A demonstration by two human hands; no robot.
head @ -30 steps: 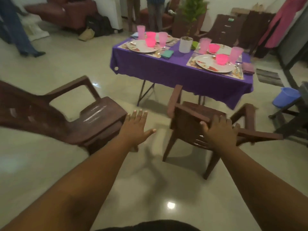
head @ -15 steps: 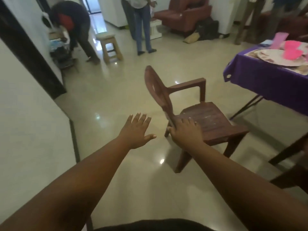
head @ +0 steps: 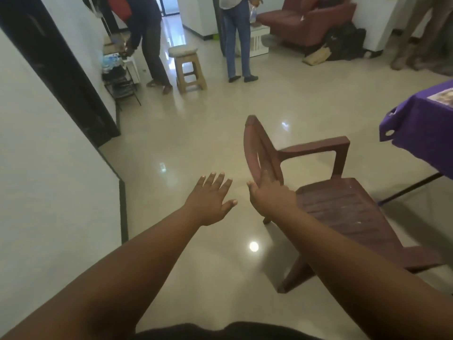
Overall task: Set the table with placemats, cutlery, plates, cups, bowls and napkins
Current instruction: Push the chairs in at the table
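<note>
Reaching out over the floor (head: 171,133), my left hand (head: 208,200) hovers with its fingers spread and straight, holding nothing; I judge it is out there for balance, or ready to take the chair's back. Just to its right, my right hand (head: 269,195) presses against the lower edge of the brown plastic chair's (head: 343,207) backrest, fingers laid up along it and thumb out to the side, not curled round it as far as I can tell. I take it this is how I steer the chair. Its seat faces right, towards the bench (head: 421,128), whose purple cloth shows only at the right edge, with a corner of a placemat (head: 441,96) on top. No plates, cups or cutlery are in view here.
</note>
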